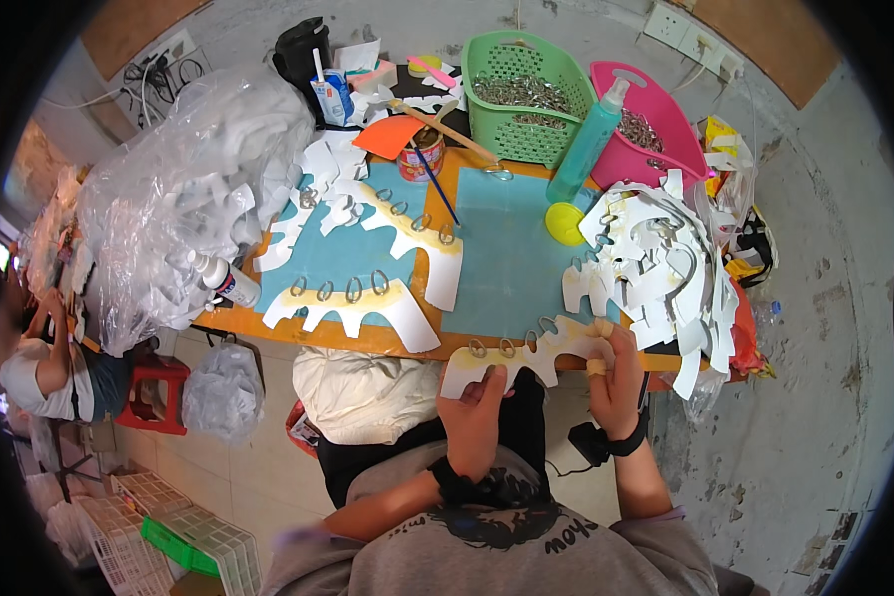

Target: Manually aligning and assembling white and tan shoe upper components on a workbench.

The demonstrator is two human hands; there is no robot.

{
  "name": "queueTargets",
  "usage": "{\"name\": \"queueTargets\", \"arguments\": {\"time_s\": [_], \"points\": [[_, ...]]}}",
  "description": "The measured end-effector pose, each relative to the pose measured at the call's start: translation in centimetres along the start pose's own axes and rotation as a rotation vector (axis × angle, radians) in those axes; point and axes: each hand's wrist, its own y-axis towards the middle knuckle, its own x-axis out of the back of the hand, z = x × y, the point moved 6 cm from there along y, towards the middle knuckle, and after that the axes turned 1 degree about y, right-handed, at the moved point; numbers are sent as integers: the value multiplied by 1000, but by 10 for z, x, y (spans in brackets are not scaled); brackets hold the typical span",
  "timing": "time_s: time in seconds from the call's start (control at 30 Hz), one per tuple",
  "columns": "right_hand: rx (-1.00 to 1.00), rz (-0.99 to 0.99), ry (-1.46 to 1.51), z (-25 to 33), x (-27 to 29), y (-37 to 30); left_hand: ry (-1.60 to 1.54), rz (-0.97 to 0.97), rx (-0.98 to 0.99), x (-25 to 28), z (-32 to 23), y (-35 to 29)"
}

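Between my two hands, at the table's front edge, is a white scalloped cut-out strip (pixel 543 364) with a yellowish coated edge and several metal loops along it. My left hand (pixel 475 422) pinches its left end, thumb on top. My right hand (pixel 618 385) grips its right end, with a yellowish wrap on one finger. Left of my hands, a similar strip (pixel 352 310) with upright metal loops lies at the table's edge. Beyond it is another looped strip (pixel 417 236). To the right of my hands rises a pile of white cut-outs (pixel 665 268).
On the table stand a green basket (pixel 511 139) and a pink basket (pixel 680 139) of metal pieces, a teal spray bottle (pixel 588 144), a red can (pixel 422 159) and a white bottle (pixel 224 278). A large plastic bag (pixel 183 189) bulges at left. Another person (pixel 54 368) sits far left.
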Motion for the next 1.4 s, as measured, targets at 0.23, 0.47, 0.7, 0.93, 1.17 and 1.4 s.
{"name": "queueTargets", "arguments": {"time_s": [0.23,0.47,0.7,0.93,1.17,1.4], "points": [[199,-47,-128,36,-22,10,67,-28,17,2,0,-1],[95,-56,-68,34,-39,12,31,-54,27,0,-1,-4],[60,-55,-86,29,-46,11,29,-19,14,-6,2,-3],[25,-54,-62,18,-48,7,-54,-5,10,-4,6,-3],[4,23,71,15,-47,8,13,-64,-67,-7,-4,-7],[-27,53,86,12,-49,10,37,28,-116,-11,-4,-6]]}}
